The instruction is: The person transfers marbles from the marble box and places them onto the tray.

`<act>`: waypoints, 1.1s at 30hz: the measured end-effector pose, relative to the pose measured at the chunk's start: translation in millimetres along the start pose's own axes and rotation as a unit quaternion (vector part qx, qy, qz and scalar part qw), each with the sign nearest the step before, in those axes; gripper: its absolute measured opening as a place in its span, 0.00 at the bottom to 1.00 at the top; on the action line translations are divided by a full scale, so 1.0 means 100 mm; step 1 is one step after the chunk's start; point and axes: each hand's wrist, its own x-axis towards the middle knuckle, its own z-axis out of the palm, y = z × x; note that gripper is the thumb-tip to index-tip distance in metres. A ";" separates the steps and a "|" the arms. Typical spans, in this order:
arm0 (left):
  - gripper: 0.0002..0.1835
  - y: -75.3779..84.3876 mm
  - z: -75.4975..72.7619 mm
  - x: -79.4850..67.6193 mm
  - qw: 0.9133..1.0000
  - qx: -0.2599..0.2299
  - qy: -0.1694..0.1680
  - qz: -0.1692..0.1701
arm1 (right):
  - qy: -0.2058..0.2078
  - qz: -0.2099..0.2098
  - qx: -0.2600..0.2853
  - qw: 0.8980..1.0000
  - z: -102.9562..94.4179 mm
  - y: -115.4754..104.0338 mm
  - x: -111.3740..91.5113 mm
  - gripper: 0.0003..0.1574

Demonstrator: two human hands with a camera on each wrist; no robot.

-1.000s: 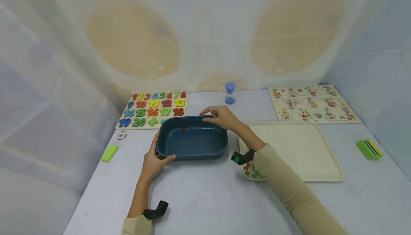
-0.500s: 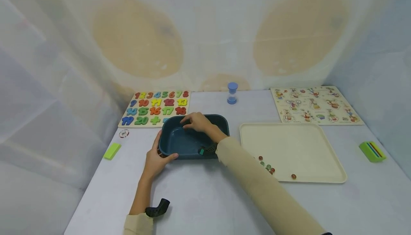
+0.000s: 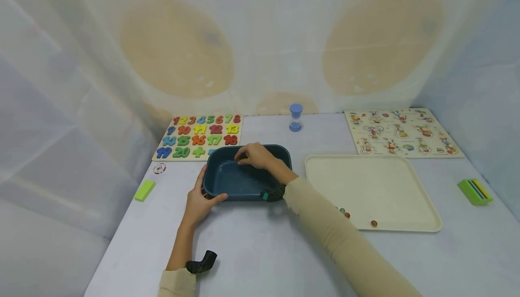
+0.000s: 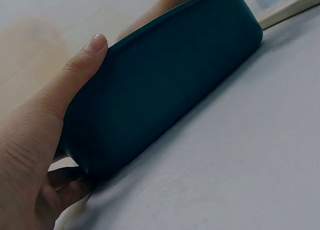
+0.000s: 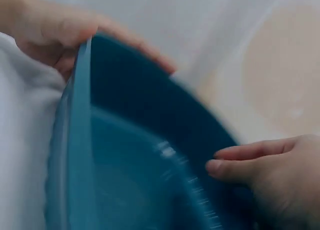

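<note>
Mid-frame, your left hand (image 3: 200,203) grips the blue tub's (image 3: 227,183) corner; right hand (image 3: 255,155) reaches inside, fingers curled, maybe pinching something; can't tell; lift gently.

Curtained play table (image 3: 260,252) with puzzles (image 3: 200,136)

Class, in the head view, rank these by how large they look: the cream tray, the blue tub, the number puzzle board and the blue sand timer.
1. cream tray
2. blue tub and number puzzle board: they look alike, and the tub lies nearer, so these are unranked
3. blue sand timer, plainly smallest
</note>
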 end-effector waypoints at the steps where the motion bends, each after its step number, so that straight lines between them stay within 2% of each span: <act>1: 0.55 0.00 0.00 0.00 1.000 0.001 0.000 0.000 | 0.010 -0.011 0.014 1.000 -0.08 0.00 -0.06 0.12; 6: 0.55 0.00 0.00 0.01 1.000 0.007 0.005 0.004 | 0.089 -0.050 0.050 0.993 -0.58 0.09 -0.57 0.12; 9: 0.55 -0.02 -0.01 0.01 1.000 0.010 0.007 0.007 | 0.138 -0.044 0.037 0.989 -0.82 0.29 -0.99 0.12; 11: 0.55 -0.03 -0.01 0.01 1.000 0.010 0.009 0.008 | 0.156 -0.018 0.026 0.987 -0.93 0.46 -1.28 0.13; 15: 0.55 -0.05 -0.01 0.00 1.000 0.010 0.012 0.011 | 0.173 0.048 0.002 0.984 -0.97 0.84 -1.84 0.14; 20: 0.55 -0.05 -0.01 -0.01 1.000 0.010 0.008 0.013 | 0.167 0.114 -0.024 0.979 -0.84 1.23 -2.36 0.13; 24: 0.55 -0.04 -0.02 -0.01 1.000 0.010 0.010 0.010 | 0.150 0.150 -0.030 0.977 -0.73 1.39 -2.55 0.11; 29: 0.55 -0.03 -0.04 -0.02 1.000 0.009 0.013 0.005 | 0.126 0.184 -0.009 0.975 -0.65 1.42 -2.59 0.15; 33: 0.55 -0.03 -0.06 -0.04 1.000 0.010 0.006 -0.003 | 0.131 0.190 -0.020 0.973 -0.66 1.40 -2.61 0.21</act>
